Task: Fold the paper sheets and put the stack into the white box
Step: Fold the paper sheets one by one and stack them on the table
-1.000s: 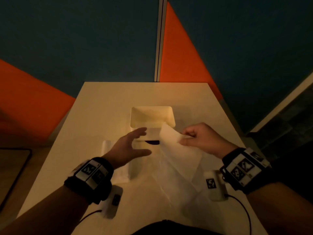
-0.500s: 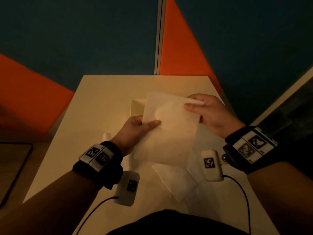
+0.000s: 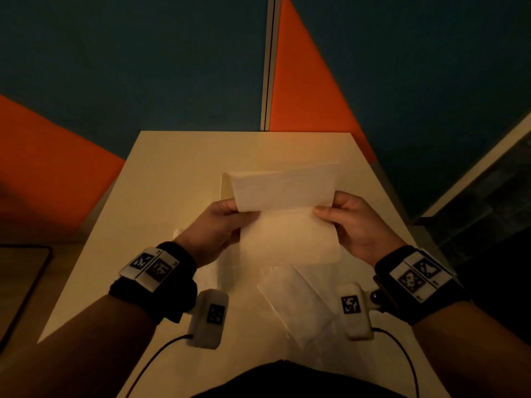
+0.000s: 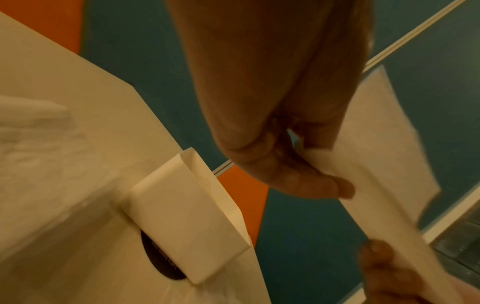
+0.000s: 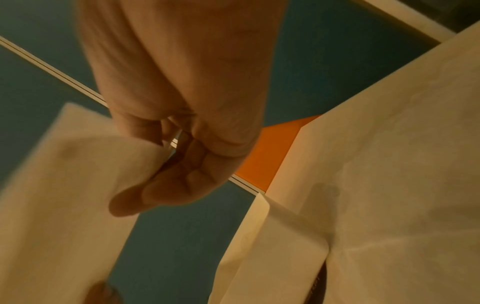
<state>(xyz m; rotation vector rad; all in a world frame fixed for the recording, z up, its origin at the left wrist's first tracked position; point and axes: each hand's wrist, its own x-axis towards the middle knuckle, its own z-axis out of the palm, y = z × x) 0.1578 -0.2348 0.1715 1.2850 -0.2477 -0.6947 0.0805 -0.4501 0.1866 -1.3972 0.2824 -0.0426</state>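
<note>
Paper sheet held in the air above the bench, in front of the white box; top half tipping toward the person. Left hand and right hand each pinch a side edge, fingers closed on it. Step: folding, judged about halfway. Next: align the edges, crease flat. More sheets lie on the bench below.

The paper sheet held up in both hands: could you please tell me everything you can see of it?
The paper sheet is thin, off-white, soft and slightly translucent. It is held in the air above the table, partly hiding the white box. It is being folded: its upper part bends over the lower, with the top edge tilted. The left hand pinches its left edge, the right hand its right edge. More sheets lie on the table below it.
</note>
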